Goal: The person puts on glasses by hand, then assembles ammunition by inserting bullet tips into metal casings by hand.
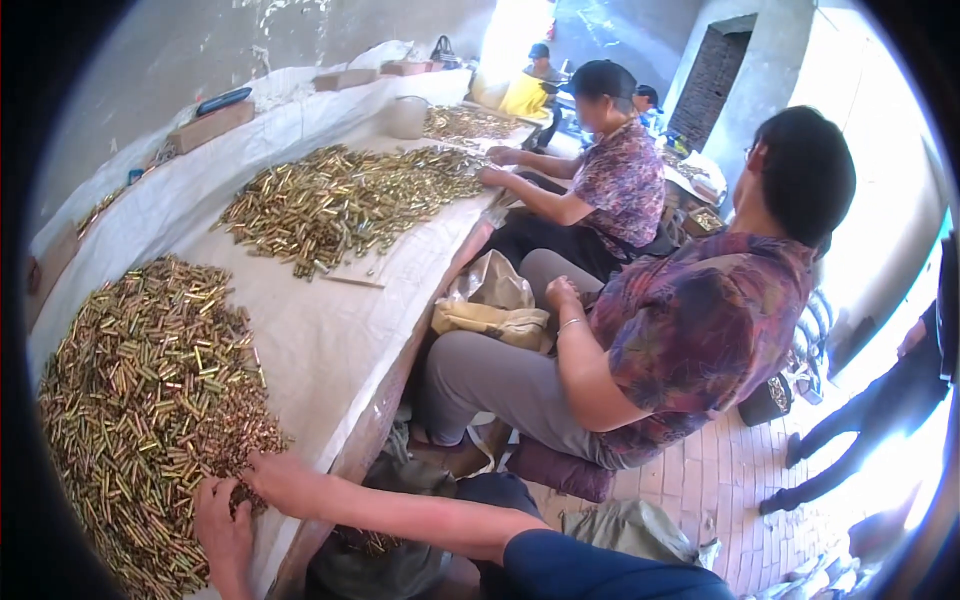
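Note:
A big heap of small golden metal cylinders covers the near left end of the sheeted table. At its near right edge, a patch of smaller reddish-brown metal pieces lies against the heap. My left hand rests at the heap's edge, its fingers bent and the thumb toward the right hand. Reaching in from the right in a blue sleeve, my right hand is closed beside it, the fingertips down among the small pieces. What either hand pinches is too small to make out.
A second heap of golden cylinders lies farther along the table. Two seated people in patterned shirts work to the right. A yellow bag hangs by the table edge. Farther back stands a pale bucket.

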The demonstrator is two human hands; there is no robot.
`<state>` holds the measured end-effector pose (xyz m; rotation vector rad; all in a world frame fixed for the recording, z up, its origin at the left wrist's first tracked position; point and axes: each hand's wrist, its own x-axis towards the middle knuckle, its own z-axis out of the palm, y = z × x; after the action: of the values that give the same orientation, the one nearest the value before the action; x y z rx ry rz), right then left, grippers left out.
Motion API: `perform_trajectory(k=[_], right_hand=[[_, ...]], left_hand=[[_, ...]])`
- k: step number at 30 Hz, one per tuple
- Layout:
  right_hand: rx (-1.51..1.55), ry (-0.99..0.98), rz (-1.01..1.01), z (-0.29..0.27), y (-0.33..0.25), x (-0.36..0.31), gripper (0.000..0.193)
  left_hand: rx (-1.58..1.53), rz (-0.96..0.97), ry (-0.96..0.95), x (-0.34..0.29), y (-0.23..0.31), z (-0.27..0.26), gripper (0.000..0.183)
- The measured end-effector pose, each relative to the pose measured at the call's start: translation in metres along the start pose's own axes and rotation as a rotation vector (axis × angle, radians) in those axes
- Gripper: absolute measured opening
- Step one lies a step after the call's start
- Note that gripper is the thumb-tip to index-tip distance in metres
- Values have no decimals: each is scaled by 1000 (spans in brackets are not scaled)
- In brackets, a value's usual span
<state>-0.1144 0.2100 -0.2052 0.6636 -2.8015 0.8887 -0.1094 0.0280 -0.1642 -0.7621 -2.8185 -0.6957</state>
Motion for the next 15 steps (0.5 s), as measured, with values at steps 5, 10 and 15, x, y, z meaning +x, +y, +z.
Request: perform_trajectory(k=[5,10,15], right_hand=[[36,42,-15,-1,3,-2,14],[41,105,-60,6,5,-3,15],[330,392,-18,5,10,-6,13]], left_hand=[[76,93,18,-3,-9,6,35],[82,187,52,-5,-16,10,33],[41,130,-70,-1,-8,1,37]])
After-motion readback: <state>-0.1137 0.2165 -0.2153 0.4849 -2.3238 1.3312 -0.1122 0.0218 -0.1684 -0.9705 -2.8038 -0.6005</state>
